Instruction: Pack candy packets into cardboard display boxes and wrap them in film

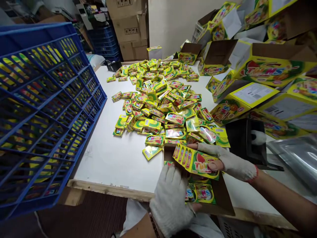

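My left hand [170, 198], in a white knit glove, grips the near side of an open yellow candy box [218, 195] at the table's front edge. My right hand [230, 162], also gloved with bare fingertips, pinches a row of small yellow packets [195, 160] and holds it over the box's opening. More packets [200, 193] lie inside the box. Just beyond my hands spreads a big loose pile of the same small yellow-green packets [160, 99].
A blue plastic crate [44, 109] full of packets stands tilted at the left. Open yellow display boxes [269, 69] are stacked at the right. A black tape dispenser [245, 142] sits right of my hands. Brown cartons [128, 29] stand at the back. White table [116, 158].
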Motion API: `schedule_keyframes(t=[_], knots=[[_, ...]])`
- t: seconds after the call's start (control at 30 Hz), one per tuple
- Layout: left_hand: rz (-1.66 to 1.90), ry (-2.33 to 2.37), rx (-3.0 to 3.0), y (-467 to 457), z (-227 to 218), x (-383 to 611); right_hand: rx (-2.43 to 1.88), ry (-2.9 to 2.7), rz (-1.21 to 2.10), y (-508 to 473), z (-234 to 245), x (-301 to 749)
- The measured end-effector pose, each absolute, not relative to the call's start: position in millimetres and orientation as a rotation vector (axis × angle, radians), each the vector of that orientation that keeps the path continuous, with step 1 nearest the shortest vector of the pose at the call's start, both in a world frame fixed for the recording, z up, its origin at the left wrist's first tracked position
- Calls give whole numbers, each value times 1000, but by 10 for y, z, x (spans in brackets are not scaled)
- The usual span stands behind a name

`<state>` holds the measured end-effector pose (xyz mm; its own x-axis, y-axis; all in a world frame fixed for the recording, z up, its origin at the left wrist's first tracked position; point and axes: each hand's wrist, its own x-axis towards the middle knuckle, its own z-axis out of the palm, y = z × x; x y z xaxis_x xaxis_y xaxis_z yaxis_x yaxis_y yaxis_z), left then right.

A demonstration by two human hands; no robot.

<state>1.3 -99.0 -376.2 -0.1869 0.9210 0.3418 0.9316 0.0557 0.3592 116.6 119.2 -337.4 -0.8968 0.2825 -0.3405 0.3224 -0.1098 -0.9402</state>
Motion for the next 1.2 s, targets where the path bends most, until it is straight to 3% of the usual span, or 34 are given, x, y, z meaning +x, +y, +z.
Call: schedule_keyframes(t=[0.23,0.47,0.63,1.0,1.1,1.2], knots=[[-767,-2152,-1837,-1106,-4035,89,807,2570,-1699,1198,-3363,958],[-785,-2075,-1834,-1107,-4059,84,719,1963,-2061,1250,-3525,796],[-821,-2083,-1795,-1116,-4055,84,833,1986,-2033,1153,-3534,596],[-866,-2167,-1800,-1144,-4067,110,1627,2462,-1195,725,-3714,593],[-888,-2165,-1803,-1149,-4007,88,1683,2419,-1239,667,-3767,571],[-991,-2144,-1895,-1127,-3832,-35,1650,2323,-1664,647,-3779,634]])
